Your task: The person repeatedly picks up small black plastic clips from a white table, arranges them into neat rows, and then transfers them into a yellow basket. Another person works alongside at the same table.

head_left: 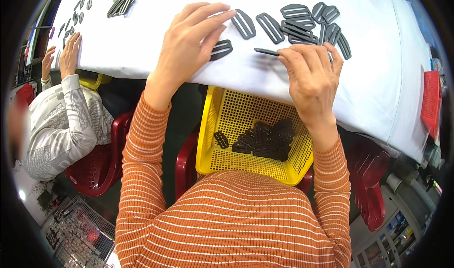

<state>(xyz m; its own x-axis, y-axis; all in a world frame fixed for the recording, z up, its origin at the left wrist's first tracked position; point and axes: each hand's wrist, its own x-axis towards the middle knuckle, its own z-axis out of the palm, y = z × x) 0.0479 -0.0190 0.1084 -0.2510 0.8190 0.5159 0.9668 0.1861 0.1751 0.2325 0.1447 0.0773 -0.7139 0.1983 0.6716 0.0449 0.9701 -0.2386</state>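
Note:
Over the white-covered table, my right hand (pixel 312 72) pinches a dark plastic strap slider (pixel 266 52) edge-on between thumb and fingers. My left hand (pixel 189 38) has its fingers stretched and apart. Its fingertips are at the near edge of another slotted slider (pixel 250 28); whether they touch it I cannot tell. One more slider (pixel 224 48) lies beside the left thumb, partly covered by the hand. A single slider (pixel 270 27) rests between my hands, and a loose pile of sliders (pixel 297 11) spreads just beyond my right hand.
A yellow perforated basket (pixel 206 140) at my lap holds several dark slotted pieces (pixel 265 140). Leftward, a co-worker's hands (pixel 70 53) rest at the table edge near scattered small pieces. A further slider pile (pixel 122 1) lies far left. A red basket (pixel 430 102) stands right.

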